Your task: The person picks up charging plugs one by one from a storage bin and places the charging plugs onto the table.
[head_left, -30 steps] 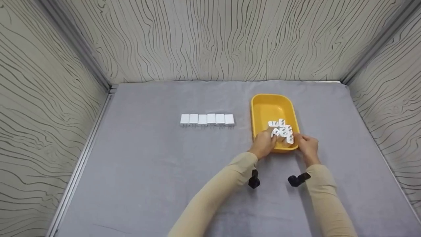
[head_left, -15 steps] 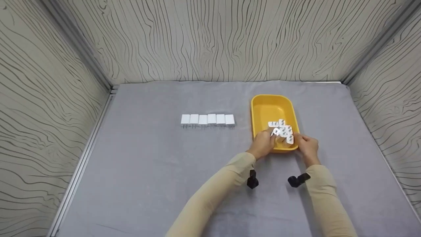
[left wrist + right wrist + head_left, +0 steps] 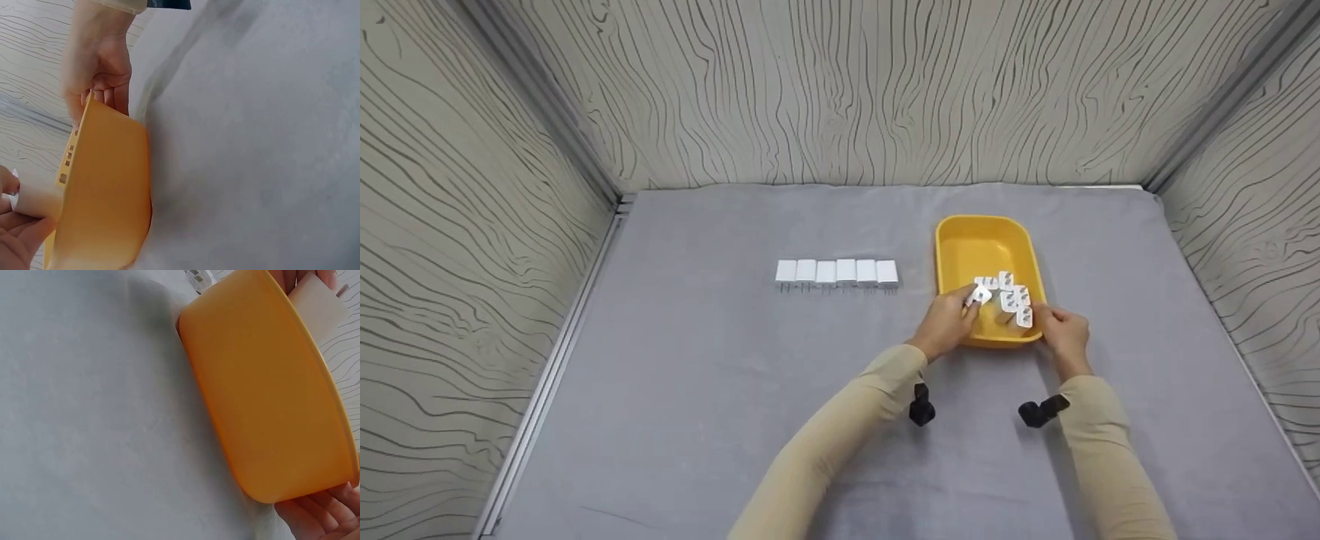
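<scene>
1. While the left hand (image 3: 947, 323) is holding a white plug (image 3: 978, 295) over the near left part of the yellow tray (image 3: 978, 252), its fingers are pinching that plug.
2. The right hand (image 3: 1066, 337) is clamping its fingers on the tray's right rim.
3. Inside the tray, other plugs (image 3: 1009, 302) are clustering, pins showing.
4. Left of the tray, six plugs (image 3: 836, 271) are sitting in a row on the grey worktop (image 3: 720, 330).

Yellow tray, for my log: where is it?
In the head view, the yellow tray sits right of centre, with the right hand at its near right corner.
</scene>
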A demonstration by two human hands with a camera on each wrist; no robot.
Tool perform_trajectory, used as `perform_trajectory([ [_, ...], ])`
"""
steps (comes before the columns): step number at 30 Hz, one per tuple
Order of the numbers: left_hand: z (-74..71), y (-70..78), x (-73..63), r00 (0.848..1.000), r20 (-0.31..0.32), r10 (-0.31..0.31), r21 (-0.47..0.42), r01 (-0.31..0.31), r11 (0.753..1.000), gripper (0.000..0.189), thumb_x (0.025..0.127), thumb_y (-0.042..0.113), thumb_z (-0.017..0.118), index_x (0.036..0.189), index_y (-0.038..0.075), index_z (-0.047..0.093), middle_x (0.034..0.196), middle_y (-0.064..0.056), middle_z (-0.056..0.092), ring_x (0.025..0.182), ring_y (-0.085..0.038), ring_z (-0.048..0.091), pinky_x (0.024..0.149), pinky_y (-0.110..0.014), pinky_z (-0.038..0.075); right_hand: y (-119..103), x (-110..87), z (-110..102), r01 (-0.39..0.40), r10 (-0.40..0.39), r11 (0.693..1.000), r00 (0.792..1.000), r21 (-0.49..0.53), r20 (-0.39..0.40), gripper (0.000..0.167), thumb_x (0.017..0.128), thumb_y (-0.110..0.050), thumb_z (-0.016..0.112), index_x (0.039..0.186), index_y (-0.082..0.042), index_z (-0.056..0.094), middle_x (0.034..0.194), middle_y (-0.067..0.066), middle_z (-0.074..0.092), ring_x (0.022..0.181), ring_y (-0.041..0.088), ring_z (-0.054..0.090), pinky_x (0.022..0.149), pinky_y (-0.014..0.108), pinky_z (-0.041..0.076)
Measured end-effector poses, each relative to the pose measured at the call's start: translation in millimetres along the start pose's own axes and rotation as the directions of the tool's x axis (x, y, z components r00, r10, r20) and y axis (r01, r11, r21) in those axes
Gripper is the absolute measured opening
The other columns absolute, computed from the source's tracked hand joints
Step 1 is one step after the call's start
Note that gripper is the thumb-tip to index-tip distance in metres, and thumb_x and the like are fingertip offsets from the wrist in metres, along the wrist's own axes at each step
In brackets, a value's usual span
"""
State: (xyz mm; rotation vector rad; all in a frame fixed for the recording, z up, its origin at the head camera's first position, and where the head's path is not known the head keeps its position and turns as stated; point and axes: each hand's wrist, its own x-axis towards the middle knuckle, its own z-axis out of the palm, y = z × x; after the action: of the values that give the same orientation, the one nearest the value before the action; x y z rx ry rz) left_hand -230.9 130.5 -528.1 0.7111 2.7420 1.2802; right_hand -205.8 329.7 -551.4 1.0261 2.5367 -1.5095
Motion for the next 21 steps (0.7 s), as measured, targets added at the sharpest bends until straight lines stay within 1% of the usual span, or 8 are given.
perform_trajectory([
  [2, -2.1, -1.5, -0.2, 1.0, -0.012, 0.001, -0.033, -0.001, 0.999, 0.036, 0.097, 0.014, 0.053, 0.131, 0.001, 0.058, 0.128, -0.013, 0.066, 0.117, -0.015, 0.064, 0.096, -0.019, 0.053, 0.1, -0.4, -0.2, -0.004, 0.004, 1.0, 1.0, 0.016, 0.007, 0.055, 0.095, -0.04, 0.049, 0.134, -0.002, 0.053, 0.143, 0.02, 0.05, 0.117, 0.019, 0.051, 0.07, 0.004, 0.036],
  [4, -4.2, -2.9, -1.2, 1.0, -0.028, 0.002, -0.058, -0.004, 0.998, 0.036, 0.097, 0.014, 0.054, 0.13, 0.001, 0.058, 0.126, -0.013, 0.066, 0.115, -0.015, 0.065, 0.093, -0.017, 0.053, 0.0, -0.8, -0.2, -0.01, 0.01, 0.999, 1.0, 0.034, 0.012, 0.055, 0.095, -0.04, 0.05, 0.134, -0.001, 0.054, 0.142, 0.02, 0.052, 0.104, 0.01, 0.055, 0.067, 0.003, 0.039],
  [6, -6.0, -4.7, -2.6, 0.999, -0.039, 0.008, -0.08, -0.011, 0.997, 0.035, 0.096, 0.013, 0.055, 0.129, 0.001, 0.059, 0.124, -0.013, 0.067, 0.113, -0.016, 0.066, 0.091, -0.017, 0.054, -0.1, -1.3, 0.1, -0.021, 0.019, 0.998, 1.0, 0.054, 0.022, 0.055, 0.095, -0.04, 0.049, 0.135, -0.001, 0.053, 0.141, 0.02, 0.052, 0.09, 0.001, 0.053, 0.063, 0.003, 0.042],
  [8, -7.4, -6.9, -4.1, 0.999, -0.047, 0.009, -0.093, -0.013, 0.996, 0.035, 0.096, 0.013, 0.055, 0.128, 0.001, 0.06, 0.123, -0.013, 0.068, 0.112, -0.016, 0.066, 0.091, -0.016, 0.054, -0.3, -0.8, 0.1, -0.027, 0.026, 0.998, 0.999, 0.055, 0.028, 0.055, 0.096, -0.039, 0.049, 0.136, -0.001, 0.052, 0.141, 0.019, 0.052, 0.084, -0.003, 0.051, 0.062, 0.003, 0.043],
  [11, -9.7, -10.2, -5.6, 0.998, -0.058, 0.011, -0.104, -0.017, 0.994, 0.034, 0.096, 0.013, 0.055, 0.127, 0.0, 0.06, 0.123, -0.014, 0.068, 0.112, -0.018, 0.067, 0.093, -0.016, 0.054, -1.1, -1.2, 0.0, -0.029, 0.028, 0.998, 0.999, 0.048, 0.029, 0.055, 0.096, -0.038, 0.048, 0.137, -0.002, 0.05, 0.144, 0.019, 0.05, 0.099, 0.006, 0.055, 0.064, 0.002, 0.041],
  [14, -13.3, -13.5, -6.2, 0.996, -0.086, 0.018, -0.11, -0.028, 0.994, 0.034, 0.095, 0.014, 0.057, 0.126, 0.001, 0.061, 0.12, -0.014, 0.069, 0.107, -0.017, 0.068, 0.09, -0.015, 0.054, -0.9, -0.9, 0.1, -0.03, 0.029, 0.999, 0.999, 0.037, 0.028, 0.055, 0.096, -0.039, 0.047, 0.137, -0.002, 0.049, 0.145, 0.019, 0.049, 0.119, 0.017, 0.05, 0.066, 0.002, 0.038],
  [18, -19.2, -18.5, -6.7, 0.993, -0.118, 0.014, -0.15, -0.032, 0.988, 0.033, 0.095, 0.014, 0.058, 0.124, 0.001, 0.062, 0.115, -0.013, 0.071, 0.1, -0.015, 0.069, 0.084, -0.013, 0.054, -0.8, -1.5, 0.9, -0.028, 0.028, 0.999, 0.999, 0.026, 0.023, 0.055, 0.096, -0.039, 0.047, 0.137, -0.002, 0.051, 0.143, 0.019, 0.05, 0.118, 0.019, 0.048, 0.065, 0.002, 0.037],
  [21, -22.1, -23.0, -7.0, 0.992, -0.127, -0.003, -0.214, -0.024, 0.977, 0.033, 0.095, 0.014, 0.058, 0.124, -0.001, 0.062, 0.116, -0.015, 0.071, 0.102, -0.017, 0.069, 0.084, -0.013, 0.055, -0.9, -1.8, 1.5, -0.031, 0.03, 0.999, 0.999, 0.023, 0.021, 0.055, 0.096, -0.039, 0.047, 0.136, -0.002, 0.051, 0.142, 0.018, 0.051, 0.117, 0.018, 0.048, 0.066, 0.003, 0.037],
])
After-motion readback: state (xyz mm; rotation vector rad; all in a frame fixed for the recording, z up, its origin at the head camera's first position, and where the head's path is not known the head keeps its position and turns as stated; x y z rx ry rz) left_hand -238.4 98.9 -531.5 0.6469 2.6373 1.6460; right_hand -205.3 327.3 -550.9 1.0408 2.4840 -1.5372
